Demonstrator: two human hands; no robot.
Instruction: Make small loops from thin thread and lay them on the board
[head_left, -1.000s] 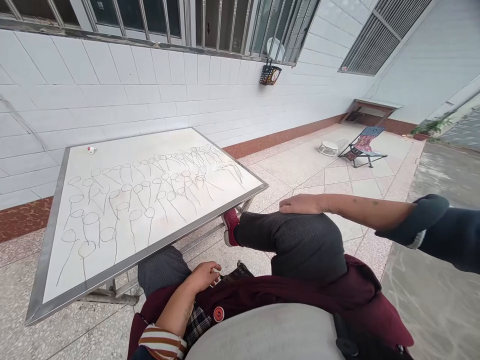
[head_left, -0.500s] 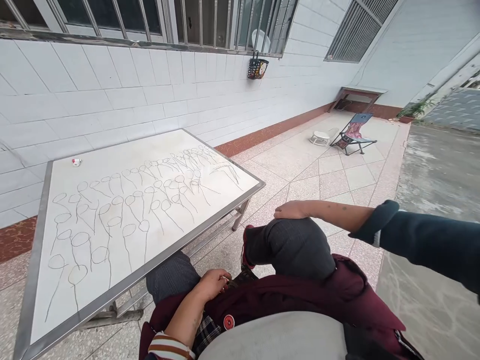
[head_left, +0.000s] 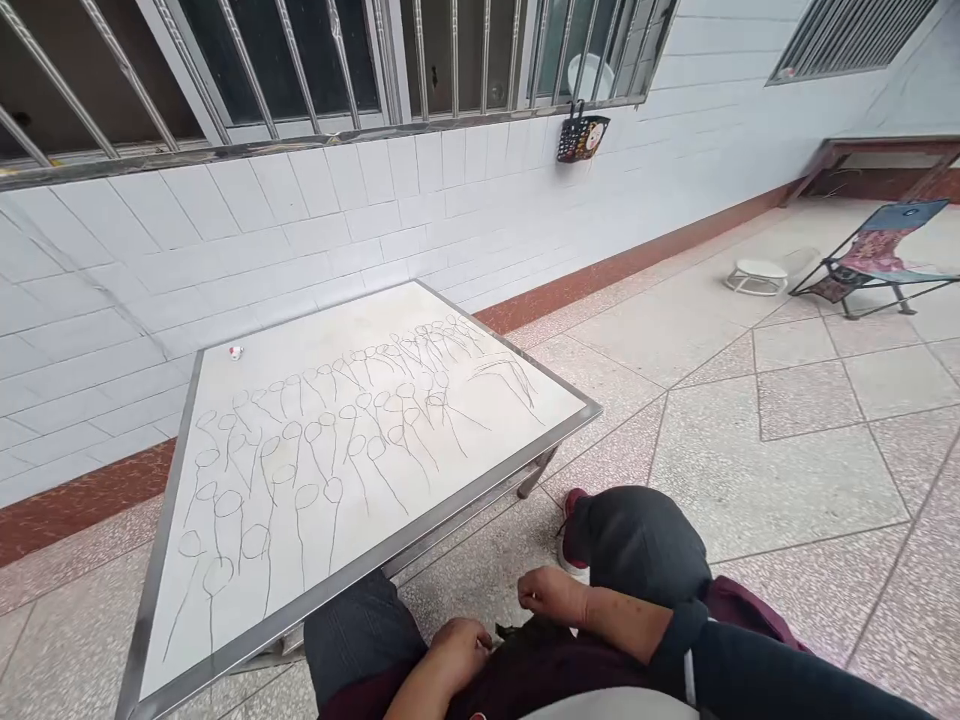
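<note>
Fingers (head_left: 529,592) on your right hand (head_left: 559,597) were curled in and bunched together, and honestly I couldn't tell from that angle if anything was tucked inside. You had that hand over your lap, with your right knee (head_left: 651,545) at its 2 o'clock and your red shoe (head_left: 574,540) around 1. Your left hand (head_left: 461,648) sat at the other one's 8 o'clock, also low over your lap. Its fingertips were mostly hidden, so no telling if they were spread or pinched.

Your table (head_left: 337,325) was off at 10 o'clock from your hands, pale top with a grey rim, and neither hand was on it. The loops (head_left: 307,495) were all over that top: thin dark rings with long tails, in slanting rows from the table's 8 o'clock side to about 1. Down around 7, one tail ran over the rim. You also had a tiny white-and-red bit (head_left: 236,352) near the 10 o'clock corner.

Further out, a black bag (head_left: 579,138) hung at your 12, with a folding chair (head_left: 885,245) at 2.
</note>
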